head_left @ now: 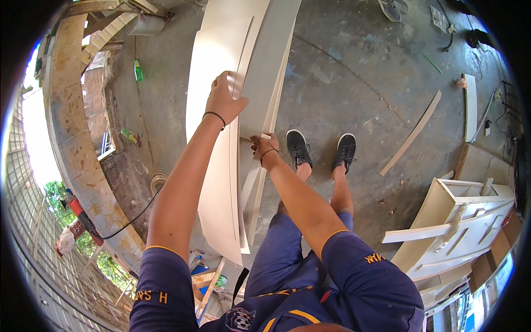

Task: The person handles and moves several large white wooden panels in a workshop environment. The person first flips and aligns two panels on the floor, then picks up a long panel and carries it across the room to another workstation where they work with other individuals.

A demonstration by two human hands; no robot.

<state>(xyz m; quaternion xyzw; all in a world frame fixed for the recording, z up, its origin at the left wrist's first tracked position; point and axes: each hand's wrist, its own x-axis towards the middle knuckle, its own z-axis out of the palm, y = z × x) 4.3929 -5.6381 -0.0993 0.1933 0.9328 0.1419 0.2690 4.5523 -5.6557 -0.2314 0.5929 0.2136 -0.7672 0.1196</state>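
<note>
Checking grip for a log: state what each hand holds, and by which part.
Left hand presses flat on the white panel's raised strip, fingers over its edge. Right hand pinches a small pale piece against the panel's side edge.

Navy short-sleeve jersey (354, 282) with yellow trim on the sleeve hems and yellow lettering, plus matching navy shorts (282, 260). Thin black bands sit on both wrists just behind the fingers, and black sneakers (298, 148) have white soles.

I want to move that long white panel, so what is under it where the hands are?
Under the long white moulded wooden panel, bare grey concrete floor shows around its edges. Whatever supports it is covered. The left hand rests on top; the right hand grips its edge.
</note>
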